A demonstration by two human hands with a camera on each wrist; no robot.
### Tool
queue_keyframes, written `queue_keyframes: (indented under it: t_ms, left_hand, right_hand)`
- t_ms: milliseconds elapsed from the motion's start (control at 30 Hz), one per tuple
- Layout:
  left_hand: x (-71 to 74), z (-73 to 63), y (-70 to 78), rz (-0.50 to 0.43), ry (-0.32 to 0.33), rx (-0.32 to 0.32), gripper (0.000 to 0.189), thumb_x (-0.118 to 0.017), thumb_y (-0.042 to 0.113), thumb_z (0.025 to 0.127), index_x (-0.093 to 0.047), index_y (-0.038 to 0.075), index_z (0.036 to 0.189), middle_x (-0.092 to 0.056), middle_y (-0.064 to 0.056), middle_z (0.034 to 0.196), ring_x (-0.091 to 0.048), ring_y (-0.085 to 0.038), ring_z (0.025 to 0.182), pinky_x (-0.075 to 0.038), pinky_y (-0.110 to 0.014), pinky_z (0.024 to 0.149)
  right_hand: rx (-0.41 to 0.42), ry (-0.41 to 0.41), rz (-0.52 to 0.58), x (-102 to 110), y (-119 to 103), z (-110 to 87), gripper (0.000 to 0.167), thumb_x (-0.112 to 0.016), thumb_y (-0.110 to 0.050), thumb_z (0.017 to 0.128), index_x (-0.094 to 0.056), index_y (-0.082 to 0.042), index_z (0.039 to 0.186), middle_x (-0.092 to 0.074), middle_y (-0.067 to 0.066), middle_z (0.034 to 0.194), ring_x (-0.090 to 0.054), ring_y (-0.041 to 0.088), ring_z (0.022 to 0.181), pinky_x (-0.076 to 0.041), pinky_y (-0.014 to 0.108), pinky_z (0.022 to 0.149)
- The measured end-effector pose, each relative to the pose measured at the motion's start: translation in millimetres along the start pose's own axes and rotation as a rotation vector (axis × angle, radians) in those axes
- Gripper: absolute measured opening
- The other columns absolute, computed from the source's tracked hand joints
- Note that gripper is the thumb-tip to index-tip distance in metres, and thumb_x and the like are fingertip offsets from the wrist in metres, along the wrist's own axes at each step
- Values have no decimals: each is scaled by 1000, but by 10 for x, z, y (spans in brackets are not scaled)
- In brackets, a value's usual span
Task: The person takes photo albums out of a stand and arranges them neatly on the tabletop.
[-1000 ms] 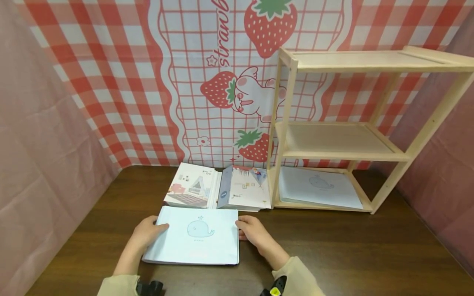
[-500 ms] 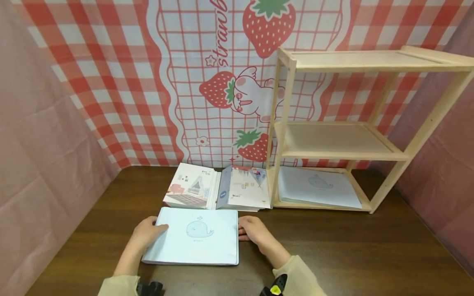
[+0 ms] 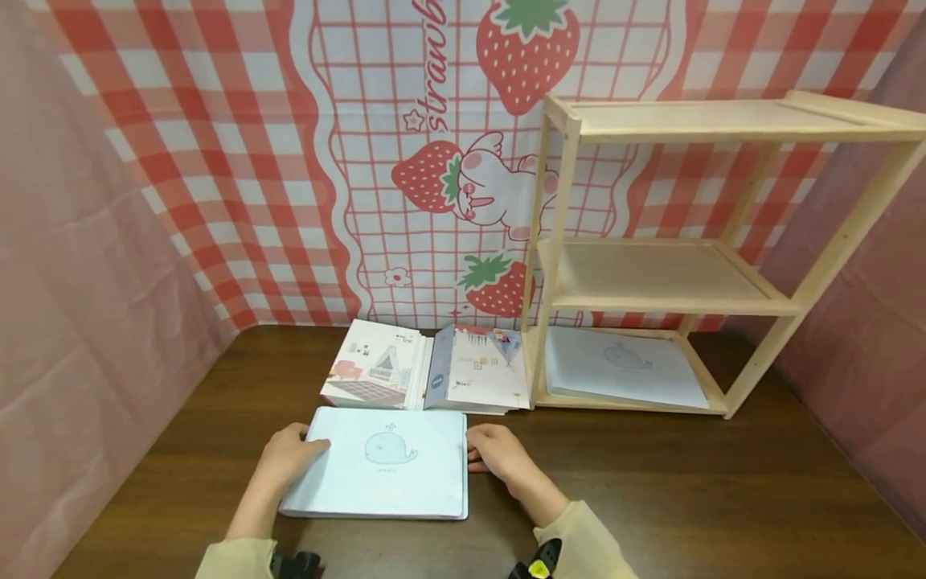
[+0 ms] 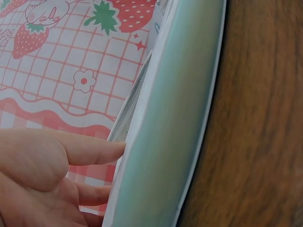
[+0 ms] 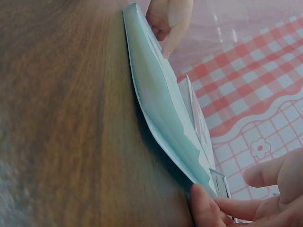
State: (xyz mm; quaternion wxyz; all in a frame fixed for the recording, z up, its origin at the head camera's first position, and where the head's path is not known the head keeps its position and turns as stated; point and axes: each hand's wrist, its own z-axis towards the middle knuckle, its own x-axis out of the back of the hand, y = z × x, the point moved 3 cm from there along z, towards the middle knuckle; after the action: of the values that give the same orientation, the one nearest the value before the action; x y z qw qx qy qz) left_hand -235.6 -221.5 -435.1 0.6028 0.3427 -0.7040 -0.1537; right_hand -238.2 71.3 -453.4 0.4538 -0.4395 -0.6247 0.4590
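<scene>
A thick pale-blue whale notebook lies flat on the dark wooden table, its whale drawing facing up. My left hand holds its left side, thumb over the top cover and the other fingers at the edge. On the opposite side is my right hand, fingertips right at the notebook's edge. The right wrist view shows that hand's thumb raised apart from the cover, with the lower cover spread a little from the pages. Bluish page edges fill the left wrist view.
Behind the notebook lie two stacks of illustrated booklets, the left stack and the right stack. A wooden shelf stands at the right, with another whale notebook on its bottom level. A strawberry-print cloth hangs at the back.
My right thumb has come off the top cover at the notebook's right edge. The lower cover now shows slightly beyond the upper pages there. My left hand keeps its hold.
</scene>
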Motion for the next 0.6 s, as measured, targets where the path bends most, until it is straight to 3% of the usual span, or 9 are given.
queue_keyframes:
  t_ms: [367,600]
  left_hand:
    - [2,-16,3,29,30,-33,51,-55,20,83,-46,-19,114,-47,-39,115,-50,-46,101,-40,-52,86]
    - [11,-16,10,37,37,-48,51,-53,20,83,-45,-19,115,-47,-39,115,-48,-48,103,-39,-53,87]
  right_hand:
    - [4,-28,-48,-3,30,-10,35,-43,-12,91,-54,18,107,-54,9,73,-54,10,59,-54,28,60]
    - [3,-63,-12,5,12,0,34,-43,-11,92,-52,18,107,-55,10,73,-54,9,58,-54,28,59]
